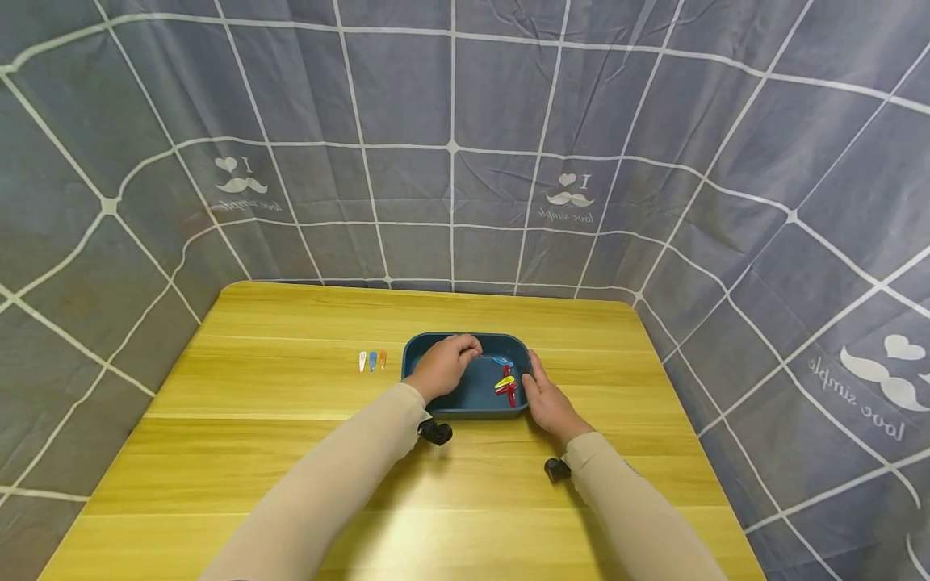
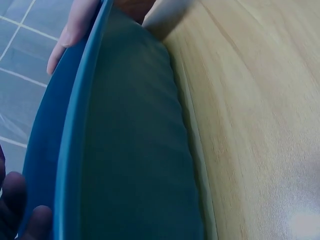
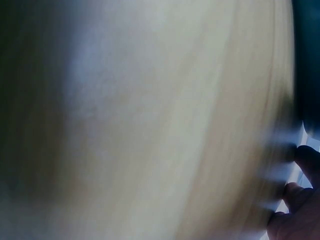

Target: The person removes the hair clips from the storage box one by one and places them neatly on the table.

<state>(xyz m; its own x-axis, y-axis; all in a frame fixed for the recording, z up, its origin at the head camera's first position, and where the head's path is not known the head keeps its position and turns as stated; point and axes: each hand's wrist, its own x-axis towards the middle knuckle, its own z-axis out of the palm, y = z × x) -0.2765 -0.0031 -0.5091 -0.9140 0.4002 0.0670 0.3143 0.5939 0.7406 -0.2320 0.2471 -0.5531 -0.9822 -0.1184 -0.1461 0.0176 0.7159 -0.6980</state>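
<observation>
A dark blue rectangular tray [image 1: 475, 415] stands on the table with several snap hair clips inside. Red hair clips [image 1: 512, 397], a yellow hair clip [image 1: 504, 382] and a blue hair clip [image 1: 501, 361] lie toward its right side. My left hand [image 1: 445, 365] reaches over the tray's left part, fingers bent and fingertips close to the blue clip; I cannot tell whether it pinches anything. My right hand [image 1: 550, 405] grips the tray's right wall, thumb at the rim and fingers outside. In the left wrist view, the tray's wall [image 2: 135, 125] hides the clips.
Left of the tray, a white clip [image 1: 362, 361], a blue clip [image 1: 373, 361] and an orange clip [image 1: 383, 360] lie side by side on the wooden table [image 1: 276, 452]. A grey checked curtain [image 1: 414, 186] hangs behind the table and at both sides.
</observation>
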